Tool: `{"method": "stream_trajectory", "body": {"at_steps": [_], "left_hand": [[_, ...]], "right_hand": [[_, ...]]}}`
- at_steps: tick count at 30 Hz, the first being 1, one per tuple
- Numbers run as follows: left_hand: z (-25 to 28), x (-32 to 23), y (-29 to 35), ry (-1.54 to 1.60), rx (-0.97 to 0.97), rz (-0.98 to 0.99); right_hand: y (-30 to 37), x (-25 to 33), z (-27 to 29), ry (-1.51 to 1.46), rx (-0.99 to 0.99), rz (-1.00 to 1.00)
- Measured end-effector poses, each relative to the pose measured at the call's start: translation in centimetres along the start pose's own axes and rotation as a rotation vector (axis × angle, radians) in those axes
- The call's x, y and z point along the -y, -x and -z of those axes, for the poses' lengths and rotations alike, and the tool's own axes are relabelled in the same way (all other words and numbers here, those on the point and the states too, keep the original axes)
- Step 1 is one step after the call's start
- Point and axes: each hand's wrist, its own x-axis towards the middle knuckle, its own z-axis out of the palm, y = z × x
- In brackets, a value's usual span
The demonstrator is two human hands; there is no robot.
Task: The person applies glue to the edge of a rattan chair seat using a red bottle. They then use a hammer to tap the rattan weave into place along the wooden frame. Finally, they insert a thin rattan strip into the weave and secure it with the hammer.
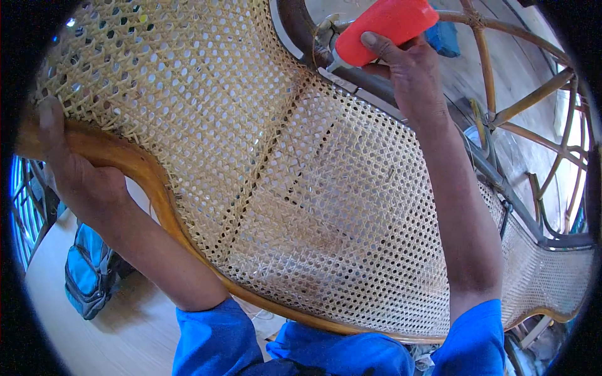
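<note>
Evidently, the right hand (407,62) is clamped on a smooth, red, rounded block (390,26) near the far edge of the pale woven-cane panel (326,194); it looks light, perhaps slippery, best held mid-body. The left hand (78,175) grasps the panel's curved, brown wooden rim (152,178), probably sturdier than the springy cane.

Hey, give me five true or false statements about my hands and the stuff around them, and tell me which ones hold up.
1. Right hand grips a red object. True.
2. Left hand touches the brown wooden rim. True.
3. The woven panel is solid, without holes. False: it is full of small holes.
4. Both sleeves are yellow. False: they are blue.
5. The backpack lies on the woven panel. False: it is on the pale surface beyond the rim.
</note>
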Motion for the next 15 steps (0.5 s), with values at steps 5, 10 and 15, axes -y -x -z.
{"method": "stream_trajectory", "body": {"at_steps": [5, 10, 15], "left_hand": [[-0.5, -0.3, 0.2, 0.028, -0.019, -0.074], [-0.1, 0.0, -0.4, 0.071, 0.009, -0.034], [-0.7, -0.2, 0.4, 0.041, -0.022, -0.027]], "right_hand": [[-0.1, -1.2, -0.1, 0.055, 0.036, -0.039], [-0.6, -2.6, 0.5, 0.027, 0.068, 0.010], [-0.3, -2.7, 0.2, -0.047, 0.041, -0.030]]}}
